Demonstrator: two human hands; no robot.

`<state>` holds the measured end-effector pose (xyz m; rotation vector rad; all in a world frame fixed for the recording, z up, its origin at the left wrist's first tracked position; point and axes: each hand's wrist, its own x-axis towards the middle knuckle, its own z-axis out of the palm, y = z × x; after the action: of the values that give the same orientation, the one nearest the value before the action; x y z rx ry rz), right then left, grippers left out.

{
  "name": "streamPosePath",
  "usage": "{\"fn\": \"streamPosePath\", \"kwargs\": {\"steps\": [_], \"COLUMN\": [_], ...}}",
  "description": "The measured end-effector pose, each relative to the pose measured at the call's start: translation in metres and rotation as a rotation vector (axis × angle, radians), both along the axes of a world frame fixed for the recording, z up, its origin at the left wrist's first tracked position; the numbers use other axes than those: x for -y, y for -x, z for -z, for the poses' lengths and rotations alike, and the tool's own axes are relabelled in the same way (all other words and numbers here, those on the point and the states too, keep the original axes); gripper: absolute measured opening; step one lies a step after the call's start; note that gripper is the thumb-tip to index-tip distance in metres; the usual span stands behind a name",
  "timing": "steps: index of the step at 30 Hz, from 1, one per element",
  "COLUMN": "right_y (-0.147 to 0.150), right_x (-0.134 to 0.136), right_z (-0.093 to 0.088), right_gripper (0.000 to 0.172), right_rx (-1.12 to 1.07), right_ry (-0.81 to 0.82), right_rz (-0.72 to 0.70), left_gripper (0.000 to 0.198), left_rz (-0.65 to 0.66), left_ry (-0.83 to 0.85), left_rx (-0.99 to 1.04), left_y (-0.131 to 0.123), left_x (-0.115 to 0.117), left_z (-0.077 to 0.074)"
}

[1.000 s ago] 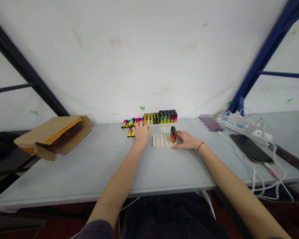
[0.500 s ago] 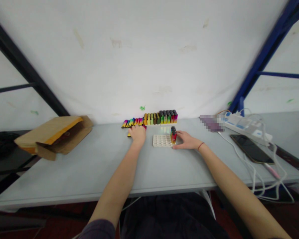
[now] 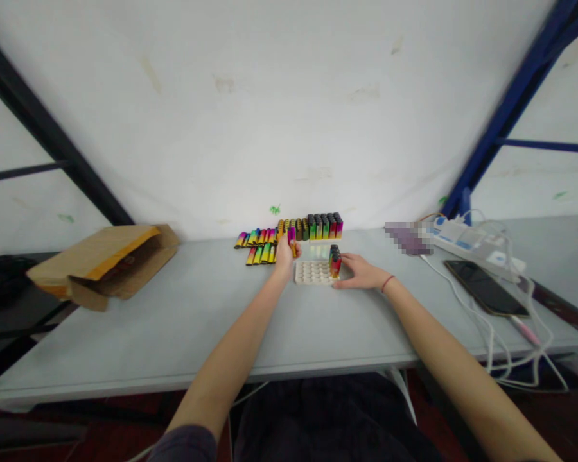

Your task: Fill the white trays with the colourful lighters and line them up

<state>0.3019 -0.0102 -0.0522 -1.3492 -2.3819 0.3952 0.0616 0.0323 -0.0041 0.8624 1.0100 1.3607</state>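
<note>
My left hand (image 3: 285,256) is closed round a colourful lighter (image 3: 291,235), held upright just left of a white tray (image 3: 313,272) with round holes. A few lighters (image 3: 335,259) stand in the tray's right end. My right hand (image 3: 361,271) rests flat against the tray's right side, fingers touching it. Behind the tray, a row of upright lighters (image 3: 318,226) lines the wall. Several loose lighters (image 3: 259,246) lie flat on the grey table (image 3: 173,321) to the left of my left hand.
An open brown cardboard box (image 3: 101,262) lies on its side at the table's left. At the right are a power strip (image 3: 467,237), a dark phone (image 3: 486,287) and white cables (image 3: 510,346). A blue frame post (image 3: 501,122) rises at the right.
My left hand reached into the loose lighters, then rose and moved right toward the tray with one lighter in it. The right hand has stayed at the tray.
</note>
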Motion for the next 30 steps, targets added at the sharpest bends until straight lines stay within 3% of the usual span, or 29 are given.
{"fn": "streamPosePath", "kwargs": {"steps": [3, 8, 15, 19, 30], "right_y": [0.000, 0.000, 0.000, 0.000, -0.002], "right_x": [0.000, 0.001, 0.001, 0.001, 0.000], "right_z": [0.000, 0.000, -0.001, 0.000, 0.001], "right_gripper": [0.095, 0.092, 0.087, 0.088, 0.090], "right_rx": [-0.001, -0.005, -0.019, -0.025, -0.020], "right_ry": [0.001, -0.005, -0.018, -0.017, -0.014], "right_rz": [0.002, 0.004, -0.018, -0.018, -0.011], "left_gripper": [0.042, 0.041, 0.061, 0.067, 0.055], "left_rz": [0.064, 0.119, 0.240, 0.259, 0.193], "left_ry": [-0.076, -0.236, -0.018, 0.026, 0.089], "left_rx": [0.086, 0.022, 0.115, 0.120, 0.110], "left_y": [-0.007, -0.014, -0.017, -0.016, -0.015], "left_x": [0.007, 0.015, 0.024, 0.028, 0.025], "left_z": [0.000, 0.004, -0.001, -0.001, 0.002]}}
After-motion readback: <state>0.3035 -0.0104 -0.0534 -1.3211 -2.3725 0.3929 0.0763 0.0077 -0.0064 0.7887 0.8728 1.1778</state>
